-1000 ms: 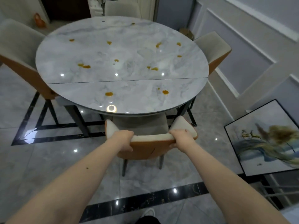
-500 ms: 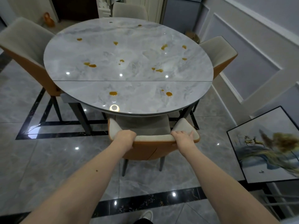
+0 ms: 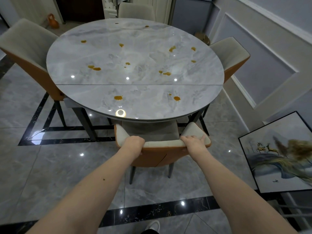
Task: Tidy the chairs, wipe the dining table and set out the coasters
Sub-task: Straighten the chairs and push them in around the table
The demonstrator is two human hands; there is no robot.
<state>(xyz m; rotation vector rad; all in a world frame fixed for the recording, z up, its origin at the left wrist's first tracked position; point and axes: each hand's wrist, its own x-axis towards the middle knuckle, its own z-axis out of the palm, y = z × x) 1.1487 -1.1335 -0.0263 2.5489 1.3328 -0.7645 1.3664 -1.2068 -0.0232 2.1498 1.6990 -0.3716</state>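
A round grey marble dining table [image 3: 135,54] fills the middle of the view, dotted with several orange-brown spills [image 3: 118,97]. The near chair [image 3: 162,154], orange-backed with a pale cushion, stands tucked under the table's front edge. My left hand [image 3: 133,144] grips the top of its backrest on the left. My right hand [image 3: 194,143] grips the same backrest on the right, fingers over the top. No coasters or cloth are in view.
Other chairs stand at the left [image 3: 27,48], right [image 3: 231,54] and far side [image 3: 136,11] of the table. A framed painting [image 3: 278,152] leans on the floor at the right against the panelled wall. An orange vase [image 3: 53,21] sits at the back left.
The near chair has slid a little further under the table with both hands on its backrest. The camera has shifted slightly right and closer.
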